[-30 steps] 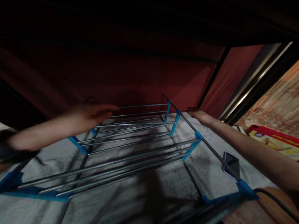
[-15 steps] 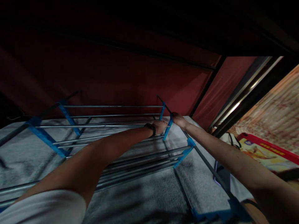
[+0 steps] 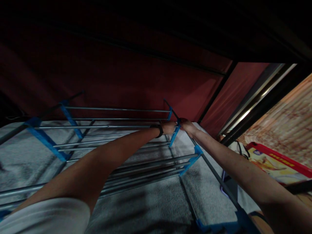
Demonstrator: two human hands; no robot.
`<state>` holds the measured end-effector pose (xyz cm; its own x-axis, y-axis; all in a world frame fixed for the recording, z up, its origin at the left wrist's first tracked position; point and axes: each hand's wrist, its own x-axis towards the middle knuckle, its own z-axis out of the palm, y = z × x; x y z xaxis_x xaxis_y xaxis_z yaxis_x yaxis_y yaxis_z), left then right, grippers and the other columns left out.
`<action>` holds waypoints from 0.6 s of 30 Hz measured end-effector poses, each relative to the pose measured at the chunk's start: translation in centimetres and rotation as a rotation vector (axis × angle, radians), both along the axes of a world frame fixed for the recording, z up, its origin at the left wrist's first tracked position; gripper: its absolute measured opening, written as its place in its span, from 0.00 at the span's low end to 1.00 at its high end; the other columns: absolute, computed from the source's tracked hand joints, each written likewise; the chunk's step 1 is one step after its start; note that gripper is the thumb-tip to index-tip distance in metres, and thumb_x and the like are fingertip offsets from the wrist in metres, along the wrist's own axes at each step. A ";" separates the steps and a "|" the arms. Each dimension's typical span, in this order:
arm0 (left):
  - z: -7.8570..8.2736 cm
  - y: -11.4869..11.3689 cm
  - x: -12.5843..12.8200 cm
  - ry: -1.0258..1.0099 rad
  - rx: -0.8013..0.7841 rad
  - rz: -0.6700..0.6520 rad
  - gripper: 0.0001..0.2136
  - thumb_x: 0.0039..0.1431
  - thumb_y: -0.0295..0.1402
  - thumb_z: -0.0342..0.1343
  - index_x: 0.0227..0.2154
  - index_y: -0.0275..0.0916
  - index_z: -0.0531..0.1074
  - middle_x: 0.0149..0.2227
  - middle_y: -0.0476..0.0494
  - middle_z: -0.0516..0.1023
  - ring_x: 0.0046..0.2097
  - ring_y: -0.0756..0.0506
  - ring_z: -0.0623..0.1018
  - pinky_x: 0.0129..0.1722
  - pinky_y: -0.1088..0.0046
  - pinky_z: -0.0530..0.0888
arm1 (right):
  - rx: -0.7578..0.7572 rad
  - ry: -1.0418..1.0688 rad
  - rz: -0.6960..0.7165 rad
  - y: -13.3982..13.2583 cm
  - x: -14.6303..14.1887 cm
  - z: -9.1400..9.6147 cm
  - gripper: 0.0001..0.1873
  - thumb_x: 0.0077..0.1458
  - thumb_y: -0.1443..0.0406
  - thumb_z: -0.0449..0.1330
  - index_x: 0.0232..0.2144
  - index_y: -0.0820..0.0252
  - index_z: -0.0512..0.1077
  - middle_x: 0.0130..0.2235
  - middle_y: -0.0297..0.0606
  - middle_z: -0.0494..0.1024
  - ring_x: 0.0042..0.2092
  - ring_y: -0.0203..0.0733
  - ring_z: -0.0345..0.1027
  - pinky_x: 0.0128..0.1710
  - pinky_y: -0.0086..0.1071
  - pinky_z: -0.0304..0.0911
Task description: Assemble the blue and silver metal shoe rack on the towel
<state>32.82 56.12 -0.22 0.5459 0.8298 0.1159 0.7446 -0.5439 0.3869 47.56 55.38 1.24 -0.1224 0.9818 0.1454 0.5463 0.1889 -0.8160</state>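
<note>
A shoe rack made of metal tubes [image 3: 122,109] and blue plastic brackets [image 3: 44,139] lies tilted on a grey blanket [image 3: 151,201]. My left hand [image 3: 169,127], with a black band at the wrist, is closed at the far right bracket [image 3: 174,136], where a tube end meets it. Just right of it, my right hand [image 3: 187,125] grips the same bracket where it joins the dark side pole [image 3: 216,175]. The two hands nearly touch, and most of their fingertips are hidden.
Behind the rack hangs a dark red curtain [image 3: 146,81] with black frame bars [image 3: 216,92]. On the right are a red and yellow box [image 3: 273,159] and a purple-edged phone-like item [image 3: 229,185]. A larger blue bracket [image 3: 219,226] sits at the bottom edge.
My left hand has moved slightly up and right, closer to my right hand, and pressed against the bracket. The right hand keeps its place. The view has shifted a little.
</note>
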 end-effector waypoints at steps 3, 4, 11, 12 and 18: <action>0.8 0.2 0.0 -0.057 -0.044 -0.003 0.10 0.59 0.30 0.50 0.37 0.35 0.75 0.35 0.42 0.79 0.37 0.45 0.76 0.38 0.72 0.71 | -0.014 0.011 0.001 0.0 0.0 0.0 0.10 0.49 0.65 0.56 0.35 0.61 0.73 0.30 0.39 0.76 0.33 0.40 0.68 0.33 0.30 0.64; 1.0 0.2 -0.1 -0.074 -0.059 -0.007 0.09 0.59 0.30 0.51 0.36 0.34 0.75 0.35 0.42 0.78 0.36 0.45 0.76 0.37 0.72 0.71 | -0.021 0.020 -0.002 0.1 0.1 0.0 0.10 0.49 0.65 0.56 0.35 0.61 0.72 0.30 0.39 0.76 0.33 0.40 0.68 0.32 0.30 0.64; 1.8 -0.2 -0.3 -0.157 -0.137 -0.001 0.07 0.56 0.29 0.52 0.29 0.33 0.75 0.30 0.45 0.76 0.31 0.47 0.73 0.33 0.72 0.69 | -0.060 0.065 -0.020 0.3 -0.1 -0.2 0.08 0.48 0.66 0.54 0.31 0.61 0.72 0.31 0.38 0.77 0.32 0.39 0.67 0.31 0.28 0.63; 1.8 -0.3 -0.2 -0.164 -0.145 0.006 0.07 0.55 0.29 0.53 0.28 0.33 0.75 0.28 0.45 0.75 0.30 0.47 0.72 0.32 0.72 0.68 | -0.061 0.067 -0.026 0.3 -0.1 -0.1 0.08 0.48 0.66 0.54 0.31 0.61 0.71 0.31 0.38 0.77 0.32 0.39 0.67 0.31 0.28 0.63; 2.2 -0.3 -0.1 -0.191 -0.176 0.025 0.04 0.51 0.26 0.55 0.22 0.34 0.72 0.21 0.49 0.69 0.27 0.49 0.68 0.27 0.75 0.65 | -0.064 0.063 -0.056 0.1 -0.5 0.2 0.06 0.46 0.65 0.58 0.29 0.61 0.71 0.27 0.37 0.75 0.31 0.40 0.67 0.30 0.30 0.63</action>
